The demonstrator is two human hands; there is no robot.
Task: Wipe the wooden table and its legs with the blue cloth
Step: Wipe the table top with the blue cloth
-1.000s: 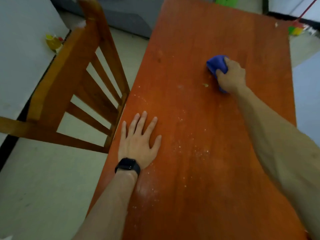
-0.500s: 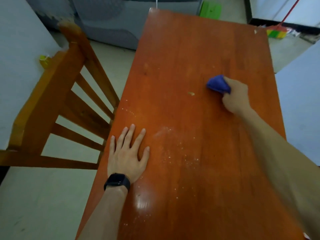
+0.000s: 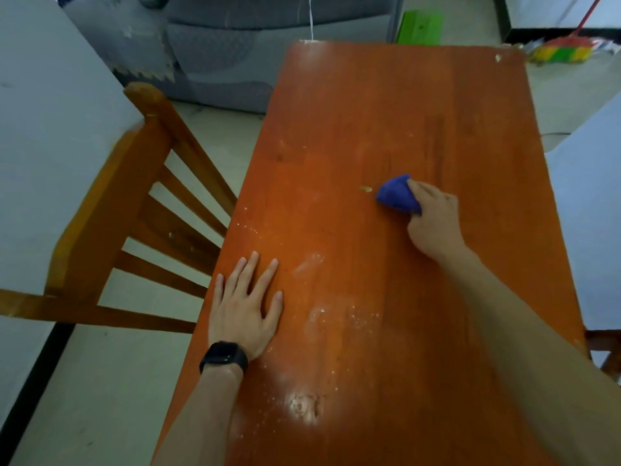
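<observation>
A long reddish wooden table (image 3: 386,105) fills the middle of the view. My right hand (image 3: 433,220) grips a bunched blue cloth (image 3: 396,196) and presses it on the tabletop right of centre. A small yellowish crumb (image 3: 365,189) lies just left of the cloth. My left hand (image 3: 245,304), with a black watch on the wrist, rests flat with spread fingers near the table's left edge. White specks and dust (image 3: 336,317) are scattered over the near half of the top. The table's legs are hidden.
A wooden chair (image 3: 134,210) with a slatted back stands against the table's left side. A grey sofa (image 3: 235,55) sits beyond the far end. A green object (image 3: 420,26) and a colourful broom (image 3: 561,52) lie on the floor at the back.
My right hand has drawn the blue cloth toward me and leftward, close to the crumb. The left hand stays flat in the same spot. The camera has tilted up a little.
</observation>
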